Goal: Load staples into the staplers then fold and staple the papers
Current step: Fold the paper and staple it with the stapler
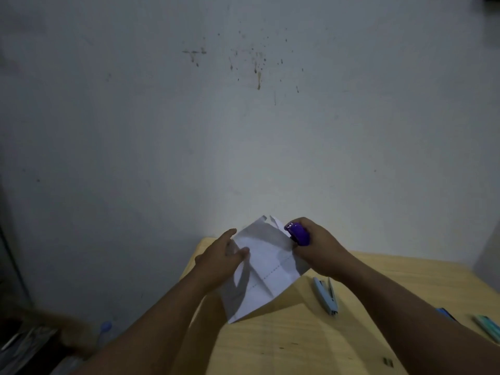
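I hold a folded white paper (266, 269) in the air above the far left corner of a light wooden table (297, 345). My left hand (220, 262) grips the paper's left edge, thumb on top. My right hand (319, 250) is wrapped around a purple stapler (298, 234) whose mouth sits over the paper's upper right edge. A dashed line and several creases run across the sheet. A light blue stapler (326, 296) lies hinged wide on the table to the right of the paper.
A small strip of staples (387, 361) lies near the table's front. A blue object (446, 313) and a teal one (488, 327) sit at the right edge. A stained grey wall stands behind. A plastic bottle (104, 331) and clutter lie on the floor at left.
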